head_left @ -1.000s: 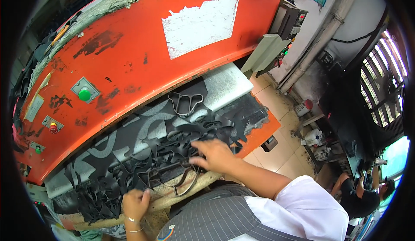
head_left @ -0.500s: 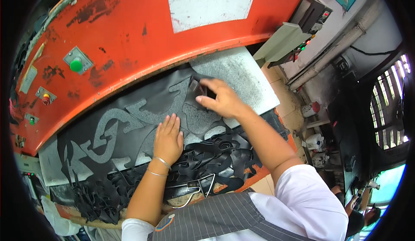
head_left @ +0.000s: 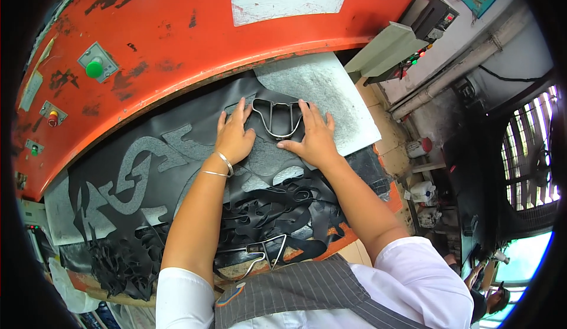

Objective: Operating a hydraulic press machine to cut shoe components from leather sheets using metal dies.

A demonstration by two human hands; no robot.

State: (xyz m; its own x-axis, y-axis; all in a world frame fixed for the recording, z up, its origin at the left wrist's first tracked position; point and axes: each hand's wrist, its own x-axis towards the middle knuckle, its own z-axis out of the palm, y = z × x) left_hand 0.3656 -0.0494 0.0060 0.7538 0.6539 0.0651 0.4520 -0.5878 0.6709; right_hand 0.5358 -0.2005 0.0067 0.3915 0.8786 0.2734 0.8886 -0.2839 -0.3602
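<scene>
A steel cutting die, a bent metal outline with crossbars, lies on the black sheet material. At its right side is my right hand, index finger on the upper right corner and thumb by the lower edge. Beside its left side, my left hand rests on the sheet with fingers apart, fingertips close to the die's rim; whether they touch it I cannot tell. Cut-out gaps in the sheet show the grey speckled cutting board beneath.
An orange-red press beam with a green button spans the far side. Tangled black scraps heap along the near edge, with another metal die below them. A control box stands at far right; a person is at lower right.
The die, tilted in my right hand before, now lies flat with its outline visible. My left hand has moved up and slightly right, from flat on the sheet to beside the die.
</scene>
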